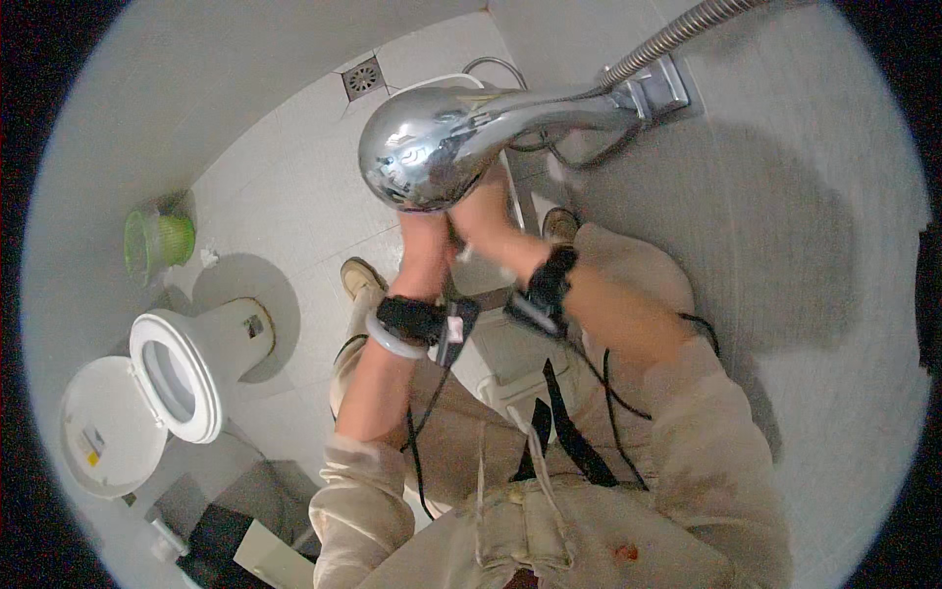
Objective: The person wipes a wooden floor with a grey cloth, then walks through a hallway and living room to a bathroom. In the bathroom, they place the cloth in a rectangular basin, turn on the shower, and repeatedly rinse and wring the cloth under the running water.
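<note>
A chrome handheld shower head point(427, 154) hangs in its wall holder point(655, 92), between the camera and my hands. My left hand point(427, 235) and my right hand point(486, 210) are close together beneath it. The shower head covers their fingers, so I cannot see what they hold. Both wrists wear black straps with small devices and black cables, and a pale bangle point(397, 340) circles the left wrist. Part of a white basin or tub point(515, 191) shows under and beyond the hands.
A white toilet point(176, 375) with its lid raised stands at the left, near a green waste basket point(173, 239). A floor drain point(363, 78) lies at the top. A metal hose point(681, 33) runs at the upper right. A black and cream box point(243, 548) sits lower left.
</note>
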Motion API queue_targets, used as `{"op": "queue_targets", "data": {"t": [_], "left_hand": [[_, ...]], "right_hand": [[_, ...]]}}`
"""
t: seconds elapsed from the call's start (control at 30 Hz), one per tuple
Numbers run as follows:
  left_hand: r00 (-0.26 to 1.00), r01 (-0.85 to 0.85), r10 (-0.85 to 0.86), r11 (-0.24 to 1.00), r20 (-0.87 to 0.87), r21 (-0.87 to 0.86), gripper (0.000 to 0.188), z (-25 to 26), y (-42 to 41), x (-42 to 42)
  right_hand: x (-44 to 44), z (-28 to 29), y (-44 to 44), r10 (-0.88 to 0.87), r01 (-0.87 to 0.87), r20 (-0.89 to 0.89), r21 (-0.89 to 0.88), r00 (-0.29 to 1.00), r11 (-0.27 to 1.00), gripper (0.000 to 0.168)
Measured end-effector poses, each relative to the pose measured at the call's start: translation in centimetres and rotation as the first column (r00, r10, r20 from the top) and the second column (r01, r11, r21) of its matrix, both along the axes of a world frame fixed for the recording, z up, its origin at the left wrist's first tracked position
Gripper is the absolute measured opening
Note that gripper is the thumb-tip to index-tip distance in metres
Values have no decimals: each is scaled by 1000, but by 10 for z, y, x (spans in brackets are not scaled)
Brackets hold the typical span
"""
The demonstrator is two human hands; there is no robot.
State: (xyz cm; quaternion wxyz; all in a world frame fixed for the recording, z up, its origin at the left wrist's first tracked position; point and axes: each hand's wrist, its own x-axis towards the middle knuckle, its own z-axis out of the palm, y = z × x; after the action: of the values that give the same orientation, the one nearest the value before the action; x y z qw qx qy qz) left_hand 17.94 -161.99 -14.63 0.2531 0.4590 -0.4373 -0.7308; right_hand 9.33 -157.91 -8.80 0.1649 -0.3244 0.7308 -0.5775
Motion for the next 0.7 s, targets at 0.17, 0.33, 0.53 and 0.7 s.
{"op": "queue_targets", "data": {"t": [0.17,0.33,0.53,0.7], "left_hand": [[995,64,-57,995,87,-71,32,41,7,-19],[996,-3,2,1000,-88,-4,30,48,17,-19],[1000,15,-15,1000,-22,13,28,46,10,-16],[980,-25,38,997,-196,69,33,34,-4,-6]], "right_hand": [[3,-3,6,-240,240,-15,127,971,962,22],[-11,-5,8,29,-29,0,97,1000,995,18],[9,10,18,-79,68,86,124,993,990,21],[-2,-17,-3,-10,10,21,37,1000,999,16]]}}
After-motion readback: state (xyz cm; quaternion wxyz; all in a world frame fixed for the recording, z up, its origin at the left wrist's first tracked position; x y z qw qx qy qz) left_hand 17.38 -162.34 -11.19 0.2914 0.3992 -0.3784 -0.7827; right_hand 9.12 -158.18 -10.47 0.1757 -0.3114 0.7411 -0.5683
